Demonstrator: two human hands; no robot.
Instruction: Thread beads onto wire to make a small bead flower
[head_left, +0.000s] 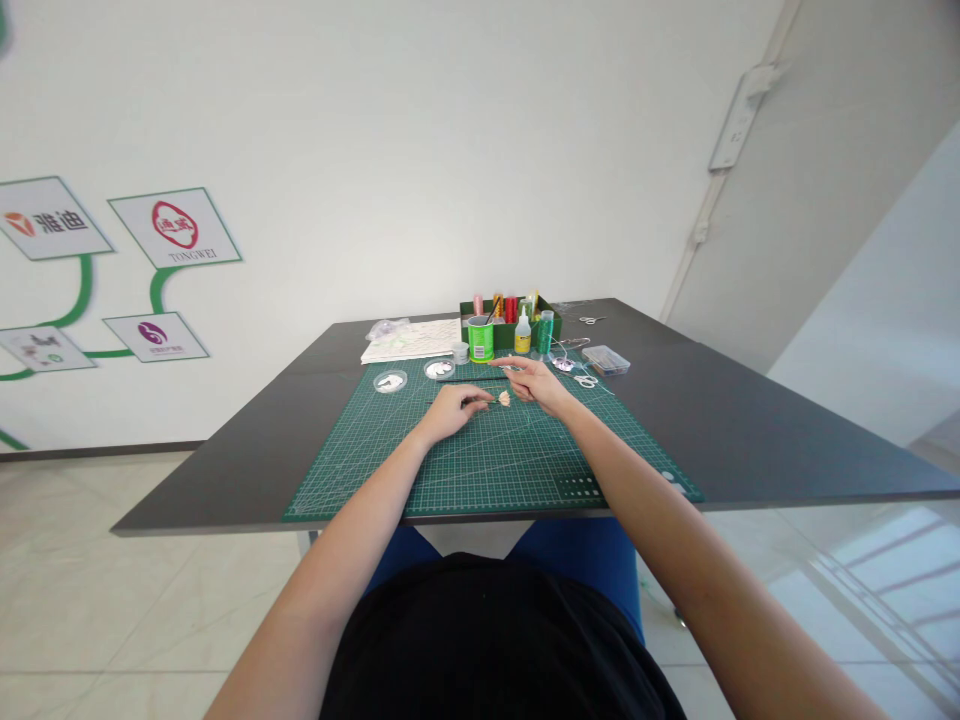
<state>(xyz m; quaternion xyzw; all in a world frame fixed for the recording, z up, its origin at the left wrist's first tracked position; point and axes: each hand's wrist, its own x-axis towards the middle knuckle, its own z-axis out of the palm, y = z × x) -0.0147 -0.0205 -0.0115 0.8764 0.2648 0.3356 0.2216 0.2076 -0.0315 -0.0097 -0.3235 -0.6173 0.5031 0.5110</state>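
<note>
My left hand [452, 411] is closed, with thumb and fingers pinching a thin green stem. At the stem's right end is a small cream-coloured flower [504, 398], just above the green cutting mat [480, 470]. My right hand [534, 384] hovers just behind and right of the flower, index finger stretched to the left and thumb apart from it; I see nothing held in it. A dark thin rod [474, 379] lies on the mat behind my left hand. Two shallow round dishes, a left dish [390, 382] and a right dish [439, 370], hold white and dark bits.
Behind the mat stand a bright green tin [481, 340], a glue bottle [523, 333], a green spool [546, 332] and a box [555, 322] of coloured spools. White-handled scissors [586, 381] and a clear plastic case [606, 360] lie right. White textured sheets [411, 340] lie back left.
</note>
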